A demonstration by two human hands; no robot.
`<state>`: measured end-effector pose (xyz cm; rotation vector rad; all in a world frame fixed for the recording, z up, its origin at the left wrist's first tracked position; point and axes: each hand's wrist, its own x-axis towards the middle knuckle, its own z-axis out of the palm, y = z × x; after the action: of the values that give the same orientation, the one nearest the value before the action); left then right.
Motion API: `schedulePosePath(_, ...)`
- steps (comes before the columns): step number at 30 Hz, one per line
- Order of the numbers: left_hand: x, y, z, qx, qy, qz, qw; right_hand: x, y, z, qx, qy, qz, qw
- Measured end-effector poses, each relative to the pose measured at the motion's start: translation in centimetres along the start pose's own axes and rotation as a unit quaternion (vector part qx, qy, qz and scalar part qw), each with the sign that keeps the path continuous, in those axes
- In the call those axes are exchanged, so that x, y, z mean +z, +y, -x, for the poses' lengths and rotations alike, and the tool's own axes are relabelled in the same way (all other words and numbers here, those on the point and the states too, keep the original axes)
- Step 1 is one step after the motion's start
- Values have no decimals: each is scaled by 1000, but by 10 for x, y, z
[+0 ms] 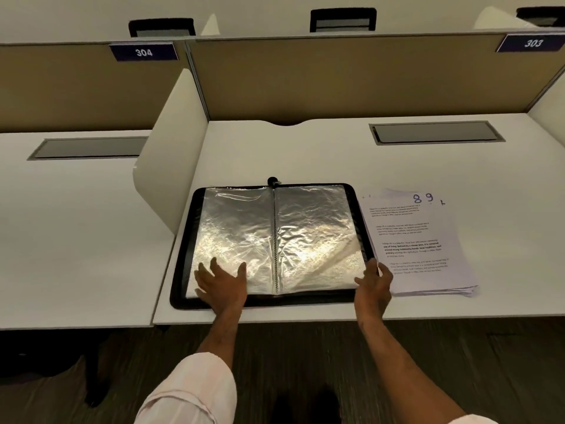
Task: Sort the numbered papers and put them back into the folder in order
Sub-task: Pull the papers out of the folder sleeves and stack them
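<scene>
Two hands sit well apart on the open folder [182, 240]. Left hand [221, 281] lies flat, fingers spread, on the near left plastic sleeve. Folder is black-rimmed and lies at the near edge of the desk [305, 154]. Right hand [374, 283] rests, fingers loose, on its near right corner. Stack of papers [422, 249] lies just right of it, top sheet marked 89.

— What's the count?
— One folder [186, 240], one paper stack [422, 240].
— Hands?
— Two: left hand [221, 283], right hand [374, 283].
— And around them?
— Two worktops [70, 240] [305, 154], two number plates [143, 52] [533, 43], two hatches [91, 147] [435, 133], three chair backs [162, 27] [343, 19] [541, 15].
</scene>
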<state>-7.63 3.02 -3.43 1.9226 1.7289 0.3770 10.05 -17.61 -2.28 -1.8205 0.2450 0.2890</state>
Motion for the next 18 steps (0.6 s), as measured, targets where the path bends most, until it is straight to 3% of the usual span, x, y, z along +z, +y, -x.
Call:
schedulePosePath(2,-9,-13,-10,-82,-11,-12,996,-1,1,-9,4,-5,29,1000)
schedulePosePath(9,-12,-23,-23,-119,7,8,993,-1,-3,-34,73,-53,71,993)
schedulePosePath(13,-16,-12,-39,-180,-1,101,979,-4,-1,-42,63,-47,84,993)
schedulePosePath(15,-16,-3,-39,-158,-17,153,975,-5,-2,-40,50,-50,55,996)
schedulePosePath(18,-17,22,-22,-37,0,225,974,-5,-11,-36,29,-79,45,995)
